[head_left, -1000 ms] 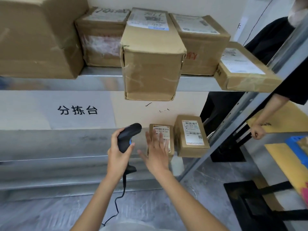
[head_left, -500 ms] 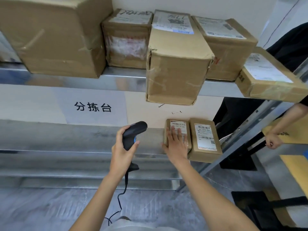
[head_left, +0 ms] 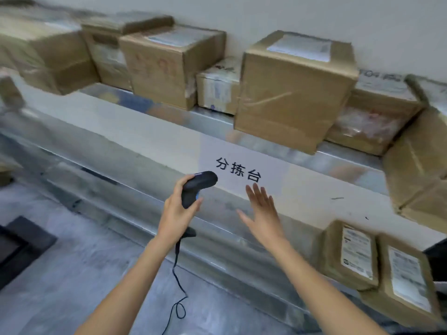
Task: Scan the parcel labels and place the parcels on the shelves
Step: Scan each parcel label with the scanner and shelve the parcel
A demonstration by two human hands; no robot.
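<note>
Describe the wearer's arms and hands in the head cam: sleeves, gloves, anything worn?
Both forearms are bare as far as the frame shows, with no sleeve edge in view. The left hand and right hand wear no gloves. No rings, watch, wristband or markings are visible on either wrist. Motion blur softens fine detail, so small items could be missed.

Only one text reads clearly: the black characters 分拣台 on a pale sign [head_left: 242, 169] fixed to the wall between the upper and lower shelves. A large box [head_left: 164, 66] on the upper shelf bears faint reddish handwriting, too blurred to read. The two small parcels [head_left: 348, 255] [head_left: 406, 279] on the lower shelf carry white printed shipping labels, possibly with barcodes, but their print cannot be made out. Labels on the other upper boxes are likewise illegible.
</note>
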